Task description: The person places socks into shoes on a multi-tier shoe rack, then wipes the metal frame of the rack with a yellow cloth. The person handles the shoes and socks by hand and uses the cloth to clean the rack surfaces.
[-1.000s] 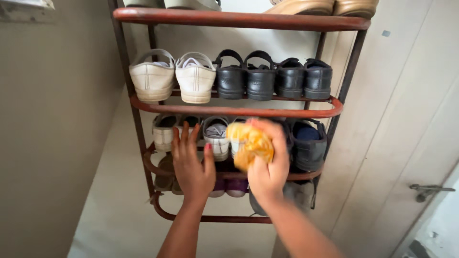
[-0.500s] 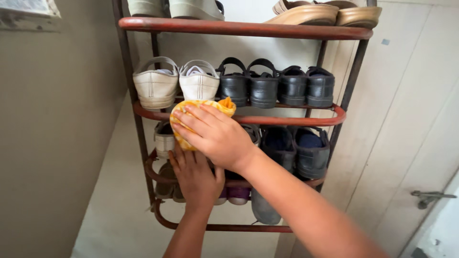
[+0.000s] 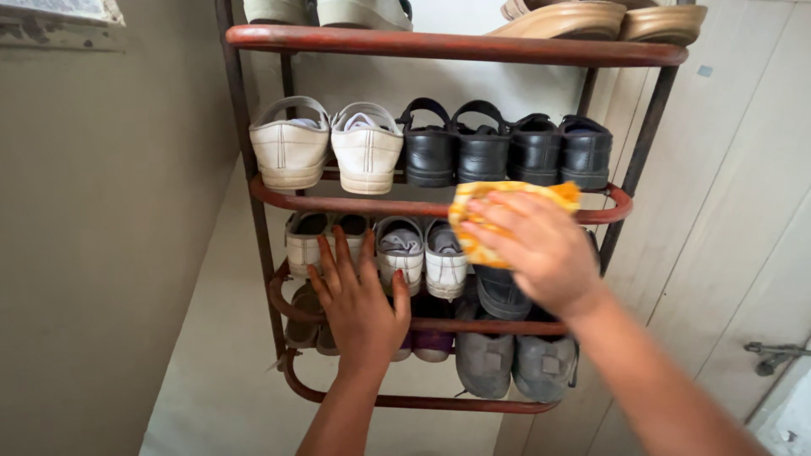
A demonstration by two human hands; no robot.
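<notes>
Head view, looking down a tall metal shoe rack [image 3: 253,211] with reddish-brown rails. I saw the right hand [image 3: 541,249] pressed flat on a yellow cloth [image 3: 498,198], fingers spread over it, holding the cloth against the front rail of the second shelf [image 3: 355,205]. Cloth sat under the palm and fingers, with its edges sticking out past the fingertips to the left and above the knuckles on the right. How much of the cloth lay beneath the hand I couldn't tell. The left hand [image 3: 361,300] was open, fingers splayed, resting by the third-shelf rail [image 3: 498,326], lower and left of the right hand, well apart from the cloth. Whether its palm touched the rail or a shoe I couldn't tell.

Hidden stuff: the right hand and forearm covered the dark shoes [image 3: 503,291] on the right of the third shelf; the left hand covered part of the white sneakers [image 3: 422,253] and the purple-toed shoes [image 3: 432,342] below. Top shelf shoes, the tan sandals [image 3: 591,19] included, were cut off by the frame edge. On the second shelf, just behind the cloth, stood black shoes [image 3: 507,152], with cream shoes [image 3: 329,152] to the left. Grey shoes [image 3: 515,363] sat on the bottom right. A door latch [image 3: 773,353] showed at far right, partly cut off.
</notes>
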